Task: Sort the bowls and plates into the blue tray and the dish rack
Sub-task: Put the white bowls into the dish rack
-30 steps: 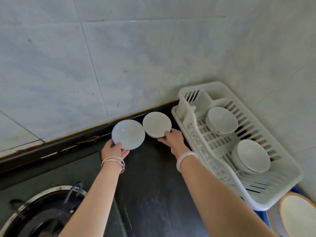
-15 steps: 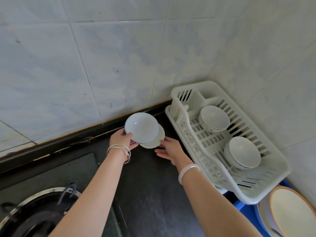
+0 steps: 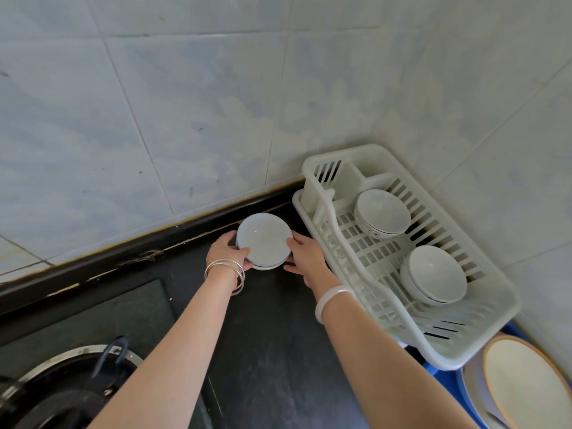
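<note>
Two small white plates [image 3: 263, 239] lie stacked on the black counter beside the wall. My left hand [image 3: 225, 250] grips the stack's left edge, thumb on top of the upper plate. My right hand [image 3: 306, 258] holds the right edge, fingers against the rim. The white dish rack [image 3: 340, 243] stands just right of them, with one bowl [image 3: 382, 213] at its far end and another bowl [image 3: 435, 275] nearer me, both open side up. At the bottom right a brown-rimmed plate [image 3: 523, 385] lies in the blue tray [image 3: 433, 368].
A gas burner [image 3: 62, 388] sits at the bottom left on the dark hob. Tiled walls close off the back and the right side. The black counter [image 3: 272, 351] runs between my forearms.
My left hand slid its plate rightwards onto the other plate, making one stack. Both hands now hold that stack at its sides.
</note>
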Demonstrator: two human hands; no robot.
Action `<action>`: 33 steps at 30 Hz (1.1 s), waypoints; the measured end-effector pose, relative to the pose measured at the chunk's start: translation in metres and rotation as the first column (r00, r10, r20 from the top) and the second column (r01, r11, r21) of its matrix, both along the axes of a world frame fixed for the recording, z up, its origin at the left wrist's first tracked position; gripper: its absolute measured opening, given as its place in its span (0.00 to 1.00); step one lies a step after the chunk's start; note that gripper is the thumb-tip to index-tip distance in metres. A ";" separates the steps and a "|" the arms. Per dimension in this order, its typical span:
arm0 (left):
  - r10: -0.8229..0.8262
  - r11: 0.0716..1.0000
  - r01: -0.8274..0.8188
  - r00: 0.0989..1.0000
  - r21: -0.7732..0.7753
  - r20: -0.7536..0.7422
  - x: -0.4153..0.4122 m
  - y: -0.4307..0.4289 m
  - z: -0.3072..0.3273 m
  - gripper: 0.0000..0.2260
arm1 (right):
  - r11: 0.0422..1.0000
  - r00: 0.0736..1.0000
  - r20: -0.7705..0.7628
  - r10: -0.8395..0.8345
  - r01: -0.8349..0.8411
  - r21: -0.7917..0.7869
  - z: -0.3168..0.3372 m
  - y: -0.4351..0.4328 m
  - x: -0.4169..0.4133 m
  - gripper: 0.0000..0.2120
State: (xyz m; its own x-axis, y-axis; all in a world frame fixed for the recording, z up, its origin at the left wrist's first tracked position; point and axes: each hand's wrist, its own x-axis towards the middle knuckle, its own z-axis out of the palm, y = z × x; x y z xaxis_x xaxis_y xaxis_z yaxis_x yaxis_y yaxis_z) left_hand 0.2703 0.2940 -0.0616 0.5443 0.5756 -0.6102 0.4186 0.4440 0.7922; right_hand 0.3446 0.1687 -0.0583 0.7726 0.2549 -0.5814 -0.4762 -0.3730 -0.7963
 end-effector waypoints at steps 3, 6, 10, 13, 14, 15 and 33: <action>0.017 0.998 -0.016 1.000 -0.060 0.016 -0.002 0.002 -0.002 0.33 | 1.000 1.000 -0.019 -0.001 0.002 0.023 0.000 -0.002 0.002 0.19; -0.038 0.999 0.039 0.998 0.012 -0.058 -0.005 0.003 -0.006 0.25 | 0.999 0.999 -0.049 -0.004 0.006 0.049 0.000 -0.003 0.005 0.19; -0.025 0.984 0.022 1.000 -0.176 -0.014 -0.007 0.000 -0.002 0.20 | 0.993 0.992 -0.126 -0.026 0.040 0.114 0.003 -0.005 0.006 0.18; 0.000 0.977 0.008 0.999 -0.211 0.040 -0.008 -0.002 0.004 0.19 | 0.993 0.993 -0.110 -0.032 0.044 0.106 0.009 -0.006 0.002 0.18; -0.005 0.982 0.014 0.999 -0.187 0.050 -0.009 -0.003 0.007 0.19 | 0.994 0.995 -0.092 -0.041 0.050 0.096 0.013 -0.006 0.002 0.18; -0.013 0.986 0.023 0.998 -0.164 0.062 -0.008 -0.003 0.012 0.19 | 0.994 0.996 -0.072 -0.052 0.059 0.092 0.019 -0.008 0.001 0.18; -0.588 0.799 0.598 0.799 -0.062 0.123 0.098 -0.114 0.124 0.17 | 0.916 0.914 0.101 -0.392 0.378 0.134 0.125 -0.159 0.032 0.17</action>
State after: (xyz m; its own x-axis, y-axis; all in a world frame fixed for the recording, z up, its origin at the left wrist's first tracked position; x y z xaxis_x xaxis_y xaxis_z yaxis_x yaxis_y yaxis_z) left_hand 0.3680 0.1799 0.0625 0.8169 0.0641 -0.5732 0.5511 0.2064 0.8085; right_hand 0.3768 0.0099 0.0669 0.8873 -0.0203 -0.4607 -0.4606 -0.0875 -0.8833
